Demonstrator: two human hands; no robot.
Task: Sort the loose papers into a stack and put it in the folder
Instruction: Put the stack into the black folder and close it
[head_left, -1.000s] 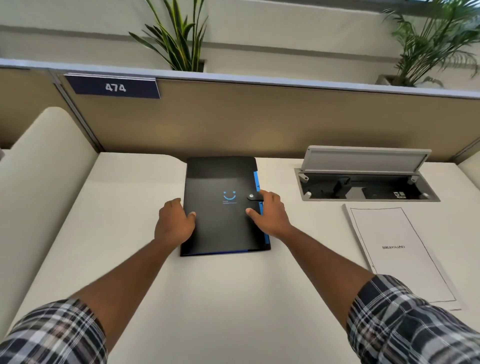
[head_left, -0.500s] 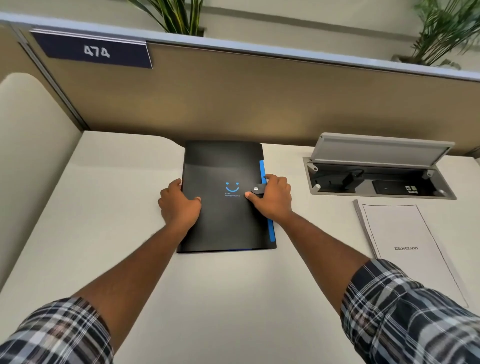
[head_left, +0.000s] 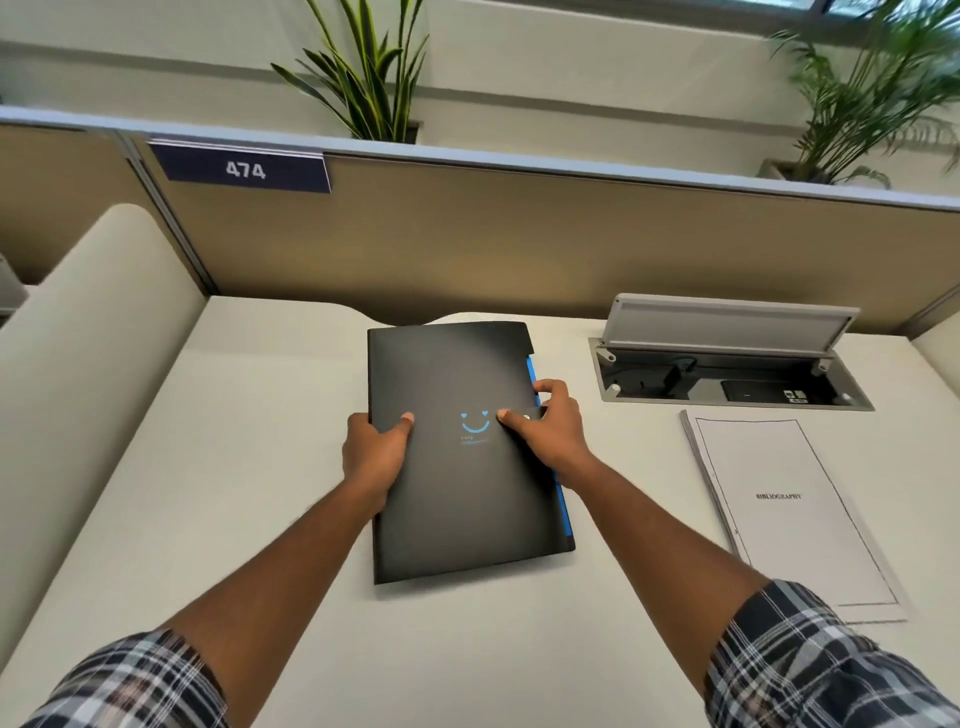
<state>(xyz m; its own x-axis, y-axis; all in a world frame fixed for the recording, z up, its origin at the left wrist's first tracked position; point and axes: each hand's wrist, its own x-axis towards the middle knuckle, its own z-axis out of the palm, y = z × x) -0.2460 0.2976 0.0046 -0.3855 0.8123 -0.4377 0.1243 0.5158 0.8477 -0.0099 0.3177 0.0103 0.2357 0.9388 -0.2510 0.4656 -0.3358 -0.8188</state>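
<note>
The left hand (head_left: 375, 457) is gripping the left edge of the black folder (head_left: 457, 499), its thumb lying on the cover and its fingers curling under the edge. The right hand (head_left: 550, 431) is gripping the folder's right edge at the snap tab (head_left: 527, 417), thumb pressing on the cover beside the blue smiley print. The closed folder is sitting between the two hands on the white bench (head_left: 291, 467), a blue strip showing along its right side. The stack of papers (head_left: 789, 514) is lying flat well to the right of the right hand, apart from the folder. Just beyond the papers, an open cable box (head_left: 727, 374) is sitting in the bench with its lid raised.
</note>
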